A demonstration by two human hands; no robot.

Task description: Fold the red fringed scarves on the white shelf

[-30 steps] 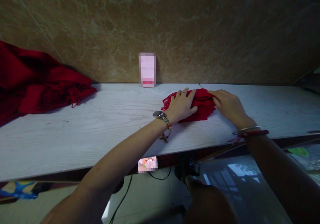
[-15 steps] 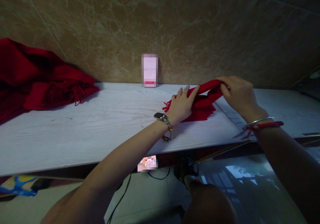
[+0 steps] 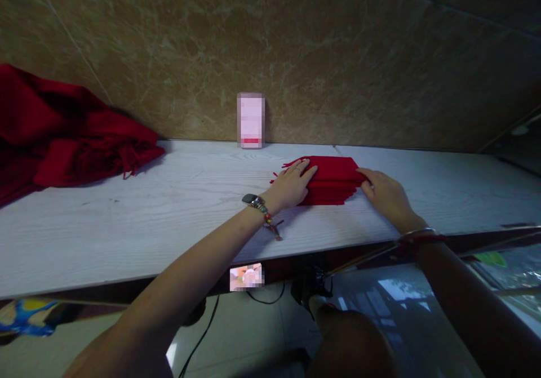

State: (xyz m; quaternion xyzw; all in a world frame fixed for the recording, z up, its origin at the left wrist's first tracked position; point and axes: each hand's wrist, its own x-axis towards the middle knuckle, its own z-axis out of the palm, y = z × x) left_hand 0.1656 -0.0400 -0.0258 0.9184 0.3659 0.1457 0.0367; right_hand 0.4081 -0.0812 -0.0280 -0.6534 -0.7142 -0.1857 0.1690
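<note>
A red fringed scarf point(image 3: 332, 169) lies folded in layers on the white wood-grain counter. My left hand point(image 3: 293, 183) rests flat on its left end, fingers spread, next to the fringe. At the opposite end, my right hand point(image 3: 386, 198) pinches the scarf's right edge between thumb and fingers. A second, crumpled red cloth with fringe point(image 3: 80, 136) is heaped at the far left, apart from both hands.
Against the brown marbled wall point(image 3: 270, 40) leans a phone-shaped thing with a blurred pink face point(image 3: 251, 120). Below the counter's front edge point(image 3: 190, 276) are a lit picture screen point(image 3: 246, 277), a dark cable point(image 3: 203, 333) and a blue-and-yellow object point(image 3: 31, 316).
My right hand has come down and toward me, laying the raised strip of scarf flat on the stack. My left hand has slid slightly left, still on the scarf.
</note>
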